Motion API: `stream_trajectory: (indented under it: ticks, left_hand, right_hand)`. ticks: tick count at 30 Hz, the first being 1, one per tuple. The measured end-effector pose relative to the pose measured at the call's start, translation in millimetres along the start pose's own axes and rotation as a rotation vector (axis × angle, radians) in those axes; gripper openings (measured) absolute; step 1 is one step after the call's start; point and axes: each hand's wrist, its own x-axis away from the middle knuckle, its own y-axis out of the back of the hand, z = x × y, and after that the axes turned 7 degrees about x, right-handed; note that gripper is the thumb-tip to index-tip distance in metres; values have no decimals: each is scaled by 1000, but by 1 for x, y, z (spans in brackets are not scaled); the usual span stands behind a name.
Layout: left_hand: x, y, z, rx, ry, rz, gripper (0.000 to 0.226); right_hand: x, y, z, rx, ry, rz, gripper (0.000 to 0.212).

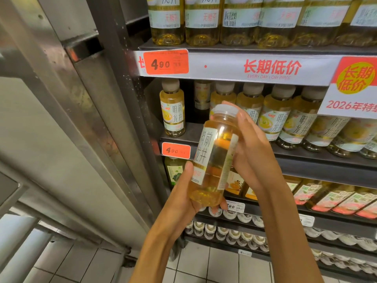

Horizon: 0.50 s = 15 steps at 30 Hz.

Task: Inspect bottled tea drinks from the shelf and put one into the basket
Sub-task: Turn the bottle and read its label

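Both hands, left [184, 193] and right [252, 152], grip clear plastic tea bottle [214, 158], tilted, amber liquid.

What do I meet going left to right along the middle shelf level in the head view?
Metal door frame → lone tea bottle → held tea bottle → right hand → row of tea bottles → red-and-white promo sign.

Orange price tags [165, 61] reading 4.90 are sitting on the shelf edges, beside a strip [272, 68] printed "EVERY DAY LOW PRICE". A red-and-yellow sign [355, 86] is hanging at right. A steel pillar [85, 103] is standing left of the shelving, over white floor tiles [214, 266].
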Motion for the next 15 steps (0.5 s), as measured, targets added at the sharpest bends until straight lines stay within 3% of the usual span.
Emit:
stream_trajectory:
  ticks: [2,6,10,12,15]
  left_hand:
    - [0,-1,1,26,17,7,68]
    - [-3,0,4,-255,19,-180,64]
    - [-7,-4,1,-410,-8,-188,71]
    - [-7,-4,4,-351,-5,-172,82]
    - [-2,-2,3,-89,32,-90,77]
  right_hand:
    - [0,2,-1,-42,-35,31,40]
    - [0,5,-1,0,-4,-24,32]
    - [0,2,-4,160,46,-53,30]
    - [-2,0,-5,257,65,-30,28]
    - [-3,3,-4,251,45,35,30]
